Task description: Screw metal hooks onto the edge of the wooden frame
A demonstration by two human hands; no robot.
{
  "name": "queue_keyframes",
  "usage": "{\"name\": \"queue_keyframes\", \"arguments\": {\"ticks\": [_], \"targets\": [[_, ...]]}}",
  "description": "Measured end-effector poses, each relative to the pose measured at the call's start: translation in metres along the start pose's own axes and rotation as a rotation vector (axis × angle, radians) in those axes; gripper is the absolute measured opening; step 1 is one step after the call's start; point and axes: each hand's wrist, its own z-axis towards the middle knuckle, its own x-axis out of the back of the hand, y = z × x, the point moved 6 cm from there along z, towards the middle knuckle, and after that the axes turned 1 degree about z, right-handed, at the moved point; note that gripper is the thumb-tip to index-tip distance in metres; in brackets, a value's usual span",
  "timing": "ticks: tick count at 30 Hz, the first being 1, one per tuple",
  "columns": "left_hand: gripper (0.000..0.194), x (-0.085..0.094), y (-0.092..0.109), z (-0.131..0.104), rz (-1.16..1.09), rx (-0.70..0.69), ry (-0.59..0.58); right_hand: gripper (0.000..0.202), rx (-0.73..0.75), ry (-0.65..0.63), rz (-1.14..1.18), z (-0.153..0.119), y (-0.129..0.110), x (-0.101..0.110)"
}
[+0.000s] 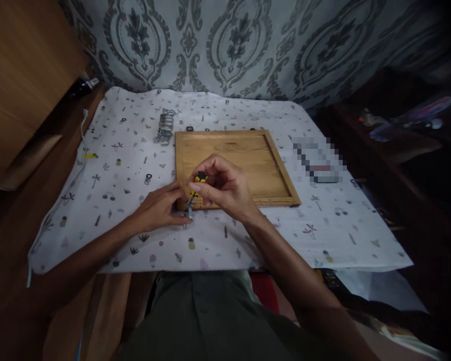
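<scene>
Just above a cloth-covered counter (255,245), the right hand (227,185) pinches a yellow-and-black screwdriver (201,176) slanting down to a metal fitting (190,211) at a framed wooden panel's (244,165) near-left corner; the fitting points lengthwise toward the wearer, the nearer left hand's (158,208) parted fingers beside it, grip unclear.

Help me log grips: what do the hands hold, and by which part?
Right hand: black-and-yellow screwdriver, by its handle. Left hand: at a small silver metal fitting; grip unclear.
</scene>
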Motion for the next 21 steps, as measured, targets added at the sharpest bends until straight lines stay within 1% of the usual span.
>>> {"name": "queue_keyframes", "arguments": {"ticks": [3,5,8,10,12,14,18,19,21], "targets": [[0.036,-0.0007,0.0000,-0.0016,-0.014,-0.020,0.016,0.032,-0.004,-0.071,-0.060,-0.0013,-0.0027,-0.0013],[0.036,-0.0013,0.0001,-0.0020,-0.010,-0.033,0.020,0.032,-0.008,-0.089,-0.093,-0.0018,-0.0044,-0.0018],[0.037,-0.0017,0.0002,-0.0017,-0.005,-0.030,0.016,0.029,-0.003,-0.016,-0.160,-0.0014,-0.0050,0.0004],[0.037,-0.0014,0.0007,-0.0015,-0.010,-0.021,0.009,0.034,0.007,0.060,-0.212,-0.0015,-0.0046,0.0029],[0.036,-0.0011,0.0016,-0.0016,-0.022,-0.013,-0.003,0.038,-0.006,0.093,-0.222,-0.0022,-0.0027,0.0040],[0.036,-0.0014,0.0023,-0.0020,-0.028,-0.009,-0.018,0.037,-0.031,0.061,-0.203,-0.0028,-0.0013,0.0031],[0.038,-0.0015,0.0026,-0.0027,-0.024,-0.015,-0.012,0.034,-0.031,-0.072,-0.236,-0.0035,-0.0048,0.0001],[0.038,-0.0016,0.0026,-0.0026,-0.026,-0.018,-0.011,0.032,-0.029,-0.093,-0.248,-0.0035,-0.0056,-0.0001],[0.038,-0.0016,0.0031,-0.0021,-0.034,-0.022,-0.018,0.024,-0.011,-0.096,-0.275,-0.0033,-0.0065,0.0005]]}}
